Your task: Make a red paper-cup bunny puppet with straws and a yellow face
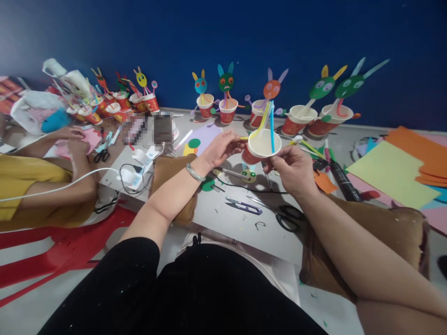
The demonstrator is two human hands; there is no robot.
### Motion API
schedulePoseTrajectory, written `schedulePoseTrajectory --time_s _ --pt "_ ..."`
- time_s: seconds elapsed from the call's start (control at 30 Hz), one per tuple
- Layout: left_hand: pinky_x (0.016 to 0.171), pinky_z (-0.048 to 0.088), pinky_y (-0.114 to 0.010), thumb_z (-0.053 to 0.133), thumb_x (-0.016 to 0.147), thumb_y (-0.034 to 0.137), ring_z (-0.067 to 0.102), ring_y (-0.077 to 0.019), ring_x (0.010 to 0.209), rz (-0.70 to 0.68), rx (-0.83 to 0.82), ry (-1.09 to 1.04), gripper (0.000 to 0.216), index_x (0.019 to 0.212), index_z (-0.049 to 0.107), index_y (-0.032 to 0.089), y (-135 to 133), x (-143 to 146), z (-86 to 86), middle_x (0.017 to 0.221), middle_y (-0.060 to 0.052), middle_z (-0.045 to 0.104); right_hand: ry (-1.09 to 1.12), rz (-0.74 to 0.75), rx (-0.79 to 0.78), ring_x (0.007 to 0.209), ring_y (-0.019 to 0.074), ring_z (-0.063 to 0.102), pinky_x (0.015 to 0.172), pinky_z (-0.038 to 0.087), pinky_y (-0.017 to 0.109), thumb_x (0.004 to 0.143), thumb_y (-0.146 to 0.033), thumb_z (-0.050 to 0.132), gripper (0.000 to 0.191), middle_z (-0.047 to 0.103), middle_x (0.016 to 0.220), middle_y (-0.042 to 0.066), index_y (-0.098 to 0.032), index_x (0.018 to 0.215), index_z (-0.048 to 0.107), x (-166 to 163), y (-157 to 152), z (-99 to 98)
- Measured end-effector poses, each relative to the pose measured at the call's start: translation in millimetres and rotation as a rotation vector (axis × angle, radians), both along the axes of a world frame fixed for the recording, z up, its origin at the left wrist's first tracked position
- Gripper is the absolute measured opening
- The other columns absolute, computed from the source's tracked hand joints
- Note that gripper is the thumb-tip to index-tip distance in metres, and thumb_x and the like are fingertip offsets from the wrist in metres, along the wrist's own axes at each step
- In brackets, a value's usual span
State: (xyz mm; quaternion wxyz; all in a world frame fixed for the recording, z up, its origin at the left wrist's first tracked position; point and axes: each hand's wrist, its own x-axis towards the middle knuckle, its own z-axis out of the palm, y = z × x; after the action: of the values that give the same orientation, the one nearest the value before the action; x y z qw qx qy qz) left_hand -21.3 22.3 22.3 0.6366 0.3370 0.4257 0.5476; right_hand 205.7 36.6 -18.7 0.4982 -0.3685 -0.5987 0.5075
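Note:
In front of me a red-and-white paper cup (264, 145) is held above the table. My right hand (291, 165) grips the cup's right side near the rim. On the left side my left hand (226, 146) pinches a yellow pipe cleaner (243, 138) that sticks out of the cup wall. A second yellow pipe cleaner (262, 122) and a blue pipe cleaner (272, 128) rise from inside the cup. Below it lies a yellow-green paper face (249, 175) with light blue ears. Black-handled scissors (288, 218) and purple thread snips (244, 205) rest nearer me.
Finished cup figures, such as one with an orange face (271, 89), line the blue wall. Coloured paper (391, 172) and a dark glue gun (342, 181) are at right. Brown cushions (174, 181) overhang the table edge. At left are a power strip (134, 172) and a co-worker's arms (78, 149).

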Motion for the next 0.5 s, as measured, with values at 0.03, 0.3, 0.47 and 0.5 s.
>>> schedulePoseTrajectory --time_s 0.03,0.3,0.47,0.5 --pt "0.078 0.053 -0.026 0.057 0.108 0.009 0.064 -0.0078 0.07 -0.004 -0.006 0.009 0.034 0.077 0.047 0.022 0.0 -0.4 -0.5 0.069 0.004 0.063 0.004 0.01 -0.006 0.054 0.0228 0.075 0.055 0.064 0.036 0.078 -0.052 0.101 0.049 0.068 0.058 -0.003 -0.031 0.081 0.058 0.0 -0.7 0.9" --pt "0.091 0.057 -0.032 0.087 0.094 0.038 0.073 -0.0133 0.094 0.004 0.365 0.252 0.023 0.097 0.073 0.02 16.1 -18.8 -25.6 0.102 -0.002 0.079 -0.022 0.085 -0.032 0.051 0.017 0.069 0.053 0.06 0.031 0.075 -0.052 0.103 0.048 0.072 0.062 -0.001 -0.027 0.08 0.063 -2.1 -8.1 6.1" --pt "0.101 0.06 -0.039 0.096 0.074 0.079 0.076 -0.0195 0.103 -0.003 0.613 0.393 0.064 0.101 0.083 0.022 22.6 -21.2 -32.9 0.107 -0.005 0.084 -0.119 0.144 -0.048 0.052 0.0167 0.069 0.053 0.058 0.03 0.075 -0.051 0.104 0.047 0.072 0.064 0.0 -0.025 0.079 0.065 -0.2 -10.8 4.4" --pt "0.103 0.06 -0.04 0.096 0.073 0.08 0.076 -0.0199 0.103 -0.006 0.627 0.41 0.064 0.098 0.084 0.022 21.8 -20.4 -33.0 0.105 -0.005 0.084 -0.134 0.157 -0.048 0.053 0.0167 0.068 0.053 0.057 0.03 0.075 -0.051 0.105 0.048 0.072 0.064 -0.001 -0.025 0.079 0.065 0.3 -10.8 3.5"
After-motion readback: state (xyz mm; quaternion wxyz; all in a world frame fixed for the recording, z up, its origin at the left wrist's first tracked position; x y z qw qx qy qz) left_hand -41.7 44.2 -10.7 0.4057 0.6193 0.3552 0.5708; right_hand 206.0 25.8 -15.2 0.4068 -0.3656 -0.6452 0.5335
